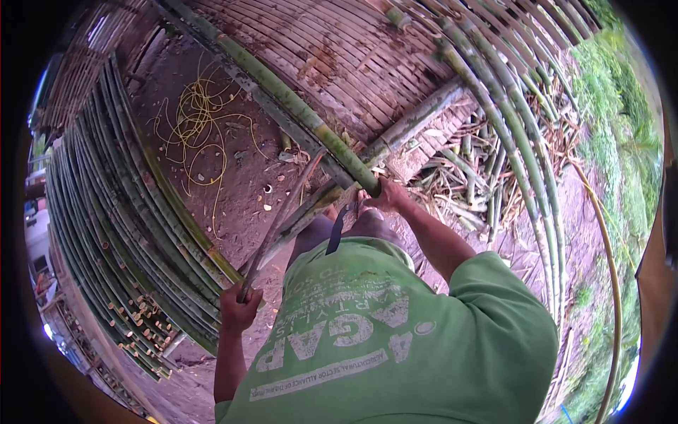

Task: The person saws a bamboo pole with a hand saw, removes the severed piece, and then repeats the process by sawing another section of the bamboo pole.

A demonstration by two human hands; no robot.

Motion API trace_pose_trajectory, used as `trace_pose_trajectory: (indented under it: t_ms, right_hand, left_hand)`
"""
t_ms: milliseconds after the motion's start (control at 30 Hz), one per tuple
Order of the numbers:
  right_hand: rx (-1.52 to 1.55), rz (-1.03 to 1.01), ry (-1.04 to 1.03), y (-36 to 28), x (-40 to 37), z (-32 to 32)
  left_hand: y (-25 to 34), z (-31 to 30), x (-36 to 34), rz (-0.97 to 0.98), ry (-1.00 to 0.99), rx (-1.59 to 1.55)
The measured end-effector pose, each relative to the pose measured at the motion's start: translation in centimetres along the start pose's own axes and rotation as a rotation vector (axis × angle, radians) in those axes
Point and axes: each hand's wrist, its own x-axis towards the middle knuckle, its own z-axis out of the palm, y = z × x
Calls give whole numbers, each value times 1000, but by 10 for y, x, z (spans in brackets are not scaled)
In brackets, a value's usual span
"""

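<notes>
My right hand is closed around the near end of a thick green bamboo pole. From there the pole slopes away to the upper left, along the edge of a slatted platform. Out to the left, my left hand is wrapped round a long, thin, dark rod. The rod's far end reaches up close to the bamboo pole; its material is hard to make out. A dark strap hangs at my waist, between the two hands.
A big stack of bamboo poles lies at the left, near my left hand. Tangled yellow cord rests on the dirt. The bamboo-slat platform is ahead. Long curved poles and cut scraps lie at the right, with grass beyond.
</notes>
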Motion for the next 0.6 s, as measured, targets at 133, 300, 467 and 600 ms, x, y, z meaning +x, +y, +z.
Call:
trace_pose_trajectory:
  t_ms: [133, 300, 467, 600]
  right_hand:
    - [173, 10, 125, -3, 6, 9]
    - [71, 86, 300, 7, 23, 35]
    - [-5, 269, 331, -23, 9, 31]
    - [-49, 316, 406, -35, 4, 30]
  left_hand:
    - [7, 51, 66, 225, -87, -34]
    - [2, 109, 126, 466, -215, -53]
    - [-10, 125, 141, 478, -293, -123]
    - [-19, 132, 136, 520, -273, -108]
